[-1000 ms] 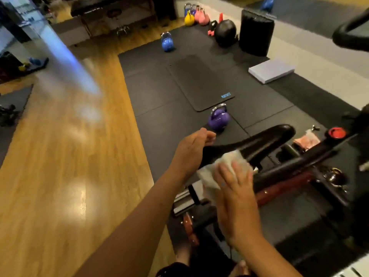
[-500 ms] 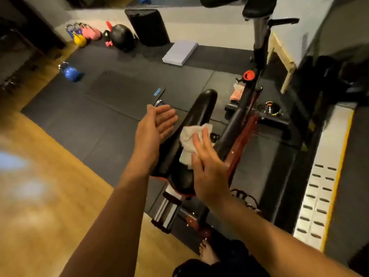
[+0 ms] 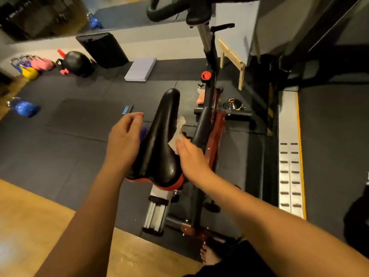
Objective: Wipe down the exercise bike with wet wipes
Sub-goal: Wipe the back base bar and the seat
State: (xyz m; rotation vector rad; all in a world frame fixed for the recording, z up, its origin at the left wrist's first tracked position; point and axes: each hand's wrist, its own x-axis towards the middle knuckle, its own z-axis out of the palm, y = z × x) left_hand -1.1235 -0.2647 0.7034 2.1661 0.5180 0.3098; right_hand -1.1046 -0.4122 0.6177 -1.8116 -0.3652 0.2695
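The right hand [image 3: 191,158] presses the wipe [image 3: 176,136] flat-fingered against the seat [image 3: 159,152] of the bike, on its right flank, while the left hand [image 3: 124,140], its grip loose and empty, sits beside the left edge, so it would be best to steady there and stroke lengthwise, overlapping.

Both forearms [image 3: 85,216] are bare from elbow to wrist, with no sleeve edge in view. The left hand [image 3: 123,142] and right hand [image 3: 191,156] are uncovered as well. At the bottom edge, a bare foot [image 3: 208,256] shows its toes beside a black, soft-looking garment [image 3: 229,264]; the dim light hides its cut and detail.
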